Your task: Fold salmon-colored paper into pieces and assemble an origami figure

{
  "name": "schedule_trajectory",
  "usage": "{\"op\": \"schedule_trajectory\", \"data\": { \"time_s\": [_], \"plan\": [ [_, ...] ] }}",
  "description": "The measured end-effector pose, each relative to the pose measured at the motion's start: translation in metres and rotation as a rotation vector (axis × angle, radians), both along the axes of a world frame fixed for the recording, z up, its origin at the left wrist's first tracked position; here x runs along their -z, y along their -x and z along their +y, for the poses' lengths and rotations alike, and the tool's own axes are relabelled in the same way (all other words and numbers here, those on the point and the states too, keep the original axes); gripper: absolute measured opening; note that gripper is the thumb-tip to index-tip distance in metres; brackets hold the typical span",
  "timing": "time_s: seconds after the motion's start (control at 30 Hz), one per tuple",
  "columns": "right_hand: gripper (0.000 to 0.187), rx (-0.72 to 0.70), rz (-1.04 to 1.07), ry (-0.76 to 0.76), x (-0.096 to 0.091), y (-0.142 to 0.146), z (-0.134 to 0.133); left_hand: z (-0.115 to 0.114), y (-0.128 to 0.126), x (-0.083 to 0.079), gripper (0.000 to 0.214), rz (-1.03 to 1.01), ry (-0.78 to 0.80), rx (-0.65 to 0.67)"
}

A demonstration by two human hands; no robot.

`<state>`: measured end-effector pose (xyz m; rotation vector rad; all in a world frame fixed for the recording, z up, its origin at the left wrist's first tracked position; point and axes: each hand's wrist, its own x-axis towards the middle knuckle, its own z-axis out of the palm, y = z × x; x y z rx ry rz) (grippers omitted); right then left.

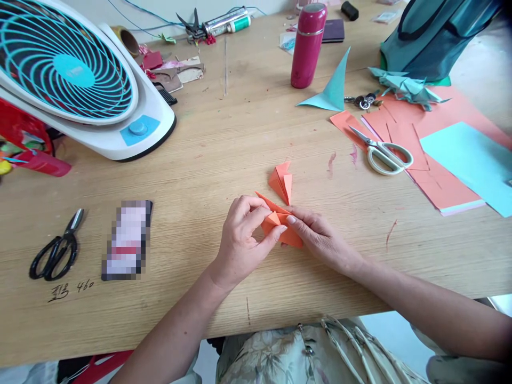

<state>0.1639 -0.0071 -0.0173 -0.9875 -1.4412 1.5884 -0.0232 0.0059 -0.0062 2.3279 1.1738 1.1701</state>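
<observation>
Both hands hold one small folded piece of orange paper (295,238) just above the wooden table. My left hand (245,234) pinches a raised flap of it between thumb and fingers. On the other side, my right hand (320,234) grips the paper with its thumb pressed on top; its lower fingers are partly hidden. Just beyond the hands lies a second folded orange paper piece (281,181), with a pointed end towards me.
White-handled scissors (384,154) lie on orange sheets (456,186) at right, near a teal sheet (468,160). A magenta bottle (308,48) stands behind a teal folded paper (330,93). A fan (148,125), black scissors (60,248) and a blurred phone (127,240) are at left.
</observation>
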Motion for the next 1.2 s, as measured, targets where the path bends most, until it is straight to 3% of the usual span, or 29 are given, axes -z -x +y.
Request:
{"op": "schedule_trajectory", "data": {
  "time_s": [0.27, 0.67, 1.03, 1.2],
  "plan": [
    [0.042, 0.012, 0.050, 0.067, 0.0078, 0.0022, -0.0019, -0.0018, -0.0039, -0.0028, 0.012, -0.110, 0.165, 0.007],
    [0.042, 0.045, 0.004, -0.044, 0.0039, 0.0047, -0.0003, -0.0036, -0.0048, -0.0051, 0.013, -0.164, 0.301, -0.055],
    [0.036, 0.024, 0.241, 0.273, 0.0065, 0.0081, 0.0015, -0.0039, -0.0040, 0.0001, 0.016, -0.165, 0.255, -0.071],
    [0.039, 0.029, 0.239, 0.306, 0.0064, 0.0086, 0.0023, -0.0062, -0.0046, -0.0007, 0.021, -0.165, 0.173, -0.040]
  ]
}}
